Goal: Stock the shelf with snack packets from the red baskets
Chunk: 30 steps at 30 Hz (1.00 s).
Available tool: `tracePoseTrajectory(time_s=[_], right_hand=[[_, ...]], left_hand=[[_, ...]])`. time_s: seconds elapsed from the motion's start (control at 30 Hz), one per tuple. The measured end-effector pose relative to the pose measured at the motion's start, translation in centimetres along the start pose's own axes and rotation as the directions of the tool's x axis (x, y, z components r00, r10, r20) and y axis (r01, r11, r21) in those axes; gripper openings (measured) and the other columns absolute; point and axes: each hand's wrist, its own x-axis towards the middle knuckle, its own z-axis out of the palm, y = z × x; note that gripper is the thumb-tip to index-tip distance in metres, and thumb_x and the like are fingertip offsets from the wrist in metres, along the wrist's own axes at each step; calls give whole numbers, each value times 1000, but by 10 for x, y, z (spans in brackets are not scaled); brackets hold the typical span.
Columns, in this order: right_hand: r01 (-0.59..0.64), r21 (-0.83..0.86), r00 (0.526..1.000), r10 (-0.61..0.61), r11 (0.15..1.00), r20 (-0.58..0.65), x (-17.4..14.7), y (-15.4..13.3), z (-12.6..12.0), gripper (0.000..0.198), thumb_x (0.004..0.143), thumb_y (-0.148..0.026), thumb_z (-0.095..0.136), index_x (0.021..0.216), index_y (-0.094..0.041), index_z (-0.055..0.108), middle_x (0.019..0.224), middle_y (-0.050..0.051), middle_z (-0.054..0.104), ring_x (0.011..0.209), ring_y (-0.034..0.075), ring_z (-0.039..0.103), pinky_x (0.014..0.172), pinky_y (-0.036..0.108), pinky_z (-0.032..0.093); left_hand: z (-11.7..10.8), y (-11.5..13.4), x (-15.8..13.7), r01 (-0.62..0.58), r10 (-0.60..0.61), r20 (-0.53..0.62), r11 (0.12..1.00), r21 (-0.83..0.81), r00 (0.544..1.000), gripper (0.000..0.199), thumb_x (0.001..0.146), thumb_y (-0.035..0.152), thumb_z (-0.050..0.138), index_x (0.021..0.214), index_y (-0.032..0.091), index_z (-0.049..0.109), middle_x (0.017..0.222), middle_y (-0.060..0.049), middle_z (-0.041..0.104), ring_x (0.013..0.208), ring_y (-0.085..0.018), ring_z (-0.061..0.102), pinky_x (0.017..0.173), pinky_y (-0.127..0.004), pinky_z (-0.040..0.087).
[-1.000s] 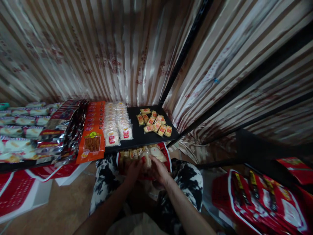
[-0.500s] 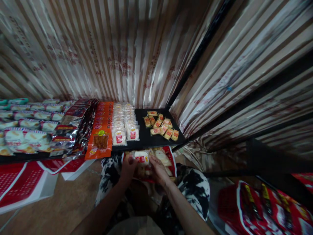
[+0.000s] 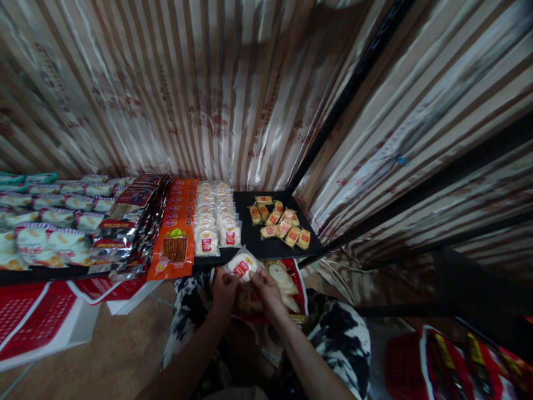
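Between my two hands is a white round cracker packet (image 3: 242, 266) in clear wrap with a red label. My left hand (image 3: 225, 286) pinches its left edge. On the opposite edge my right hand (image 3: 265, 284) grips it with fingers closed. The packet is tilted, just in front of the black shelf (image 3: 227, 255). Below my hands, a red basket (image 3: 303, 286) with a white rim holds more pale packets, partly hidden by my hands. Two rows of matching white cracker packets (image 3: 207, 242) stand on the shelf beyond.
Several small yellow packets (image 3: 285, 226) lie loose at the shelf's right end. An orange snack bag (image 3: 172, 244), dark shiny bags (image 3: 120, 222) and white-and-blue packets (image 3: 54, 241) fill the left. Red baskets (image 3: 37, 319) stand below. A black metal post (image 3: 353, 83) slants at the right.
Both hands have raised the cracker packet slightly from above the basket toward the shelf edge and turned it, so its label is now slanted. The view has shifted a little.
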Motion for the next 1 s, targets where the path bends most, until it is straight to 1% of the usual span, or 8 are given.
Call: tracePoseTrajectory(time_s=[0.13,0.23,0.3,0.37,0.47,0.63,0.8,1.0], right_hand=[[113,-69,990,-118,991,-74,19,-15,-5,38,54,-43,77,80,-20,63,74,1,69,71,18,64,66,29,49],[198,-160,973,-213,967,-86,35,-29,-9,37,56,-46,75,77,-19,62,74,1,68,69,16,62,66,27,48],[231,-227,962,-258,946,-94,44,-36,-11,37,57,-47,73,78,-18,62,73,1,68,67,16,60,64,27,47],[244,-279,955,-280,929,-94,50,-40,-13,38,57,-48,72,78,-18,63,71,1,67,65,16,59,63,27,46],[254,-311,950,-297,916,-99,57,-43,-17,36,58,-48,71,77,-17,63,70,1,66,65,16,58,62,27,45],[258,-341,941,-316,904,-124,63,-47,-25,37,59,-49,70,76,-17,62,69,2,66,65,17,58,61,28,45],[271,-417,926,-354,867,-134,68,-49,-29,37,59,-51,68,70,-17,61,65,1,64,64,17,56,61,27,44],[226,-352,939,-300,908,-170,65,-47,-30,38,58,-50,69,75,-17,63,70,3,67,66,19,59,63,29,45]], left_hand=[[4,-3,8,-73,72,13,997,27,997,22,65,26,62,83,15,56,78,-5,66,75,-18,65,73,-34,53],[7,6,15,-236,239,-6,961,142,971,22,72,20,54,93,15,56,95,-9,64,79,-16,64,79,-34,52],[10,18,21,-380,393,19,875,300,920,27,76,15,47,102,14,55,114,-13,58,82,-15,64,81,-33,52],[15,35,29,-462,488,82,740,490,869,35,78,11,44,112,14,53,132,-16,46,94,-17,63,87,-34,50],[23,61,43,-445,484,184,505,739,855,48,80,11,44,127,13,45,145,-17,33,114,-25,55,90,-36,50],[33,82,63,-363,400,255,221,905,880,56,83,11,40,138,12,34,148,-19,25,104,-26,61,74,-32,56],[36,74,68,-338,422,264,111,934,868,56,83,13,43,138,12,35,146,-20,30,104,-24,60,73,-29,56],[35,65,63,-380,476,318,37,924,820,56,80,8,42,135,19,42,145,-19,31,91,-25,63,64,-33,56]])
